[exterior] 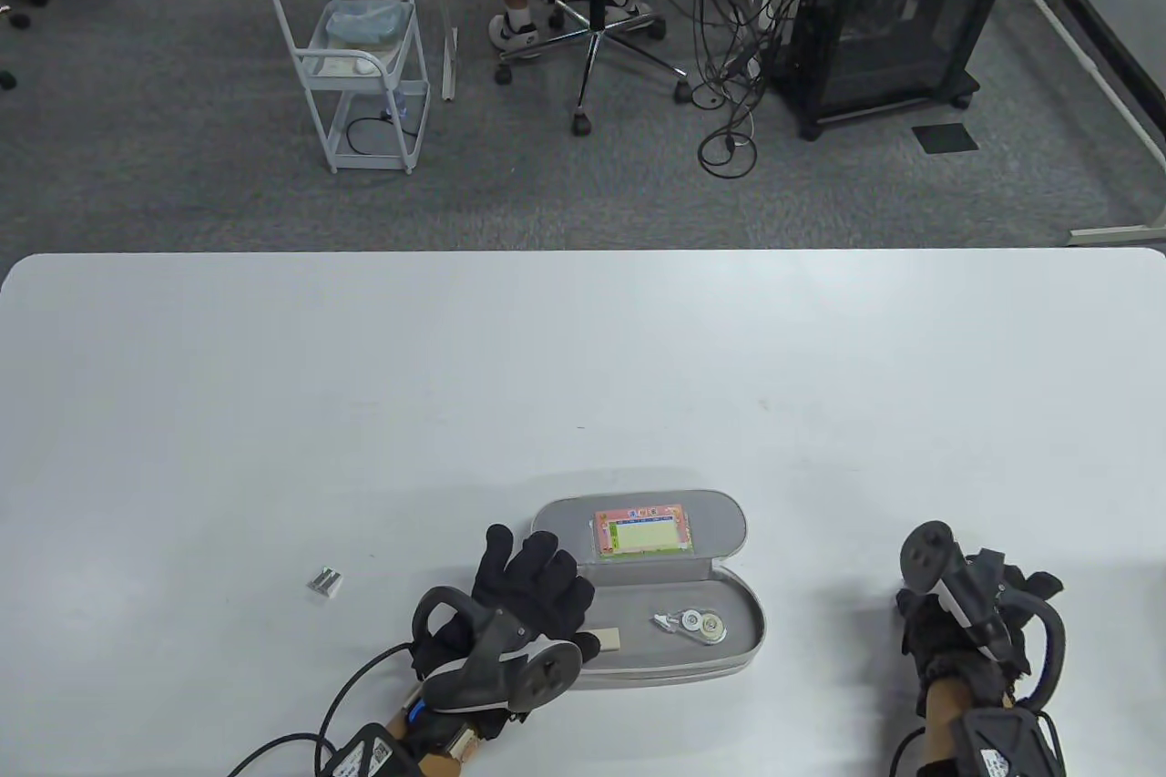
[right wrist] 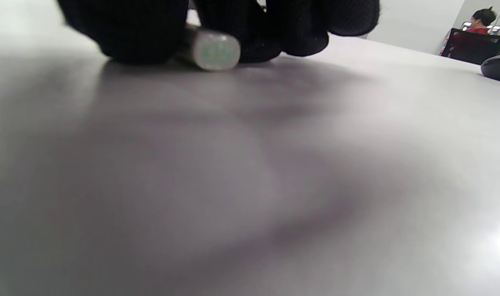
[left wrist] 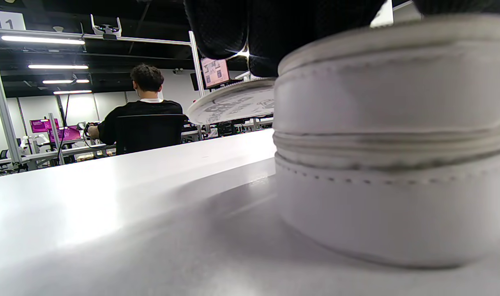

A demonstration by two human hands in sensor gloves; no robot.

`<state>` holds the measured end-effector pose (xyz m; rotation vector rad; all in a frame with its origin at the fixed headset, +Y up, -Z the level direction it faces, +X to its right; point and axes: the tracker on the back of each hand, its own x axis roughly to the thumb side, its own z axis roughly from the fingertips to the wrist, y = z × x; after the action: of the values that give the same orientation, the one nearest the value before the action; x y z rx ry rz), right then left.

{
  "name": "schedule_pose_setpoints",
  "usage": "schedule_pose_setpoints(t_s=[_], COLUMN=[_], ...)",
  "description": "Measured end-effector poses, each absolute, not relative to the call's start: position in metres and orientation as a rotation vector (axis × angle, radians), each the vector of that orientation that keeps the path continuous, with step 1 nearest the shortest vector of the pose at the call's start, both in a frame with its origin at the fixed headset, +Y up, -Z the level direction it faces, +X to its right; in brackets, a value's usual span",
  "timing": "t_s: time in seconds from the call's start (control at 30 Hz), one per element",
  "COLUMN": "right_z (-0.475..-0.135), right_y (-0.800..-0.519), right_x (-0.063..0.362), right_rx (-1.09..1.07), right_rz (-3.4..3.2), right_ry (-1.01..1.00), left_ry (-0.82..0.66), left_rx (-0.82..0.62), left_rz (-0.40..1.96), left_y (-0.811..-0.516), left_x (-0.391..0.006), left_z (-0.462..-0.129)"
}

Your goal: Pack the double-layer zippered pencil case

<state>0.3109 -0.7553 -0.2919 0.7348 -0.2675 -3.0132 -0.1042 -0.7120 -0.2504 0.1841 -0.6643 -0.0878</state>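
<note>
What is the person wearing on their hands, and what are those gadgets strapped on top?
Both hands wear black knit gloves. The left hand carries a grey and black tracker with a ring handle, like a VR controller; a black cable trails from its wrist. The right hand carries a darker tracker with a round head, a white stripe and a curved black loop.

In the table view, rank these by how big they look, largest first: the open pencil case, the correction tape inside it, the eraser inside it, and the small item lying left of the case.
1. pencil case, by far the largest.
2. correction tape.
3. eraser and the small item on the table: these look about alike, and the left hand partly hides the eraser, so I won't rank them.
</note>
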Motion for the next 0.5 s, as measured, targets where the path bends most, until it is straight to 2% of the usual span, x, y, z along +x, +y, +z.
schedule_pose_setpoints(t_s=[0.03,0.2,0.3,0.37,0.5], right_z=[-0.292,-0.286,-0.277,-0.265,-0.243], right_y=[-0.755,-0.741,-0.720,-0.709,-0.705], right_x=[0.310,0.298,0.261,0.218,0.141], right_rx=[0.715,0.513,0.140,-0.167,-0.583], right_rz=[-3.020,-3.117,-3.327,-3.359,-3.208], right_ry=[-0.265,0.003,0.276,0.437,0.541], left_ry=[-0.665,-0.652,-0.625,-0.607,-0.589], left_rx=[0.187,0.213,0.227,0.230,0.245], left_rz=[-0.086,-0.073,-0.052,-0.039,-0.019], left_y=[-0.712,-0.707,-0.703,-0.701,-0.697], left_x=[-0.104,-0.108,-0.113,-0.116,-0.118], left_z=[-0.250,-0.250,-0.252,-0.255,-0.258])
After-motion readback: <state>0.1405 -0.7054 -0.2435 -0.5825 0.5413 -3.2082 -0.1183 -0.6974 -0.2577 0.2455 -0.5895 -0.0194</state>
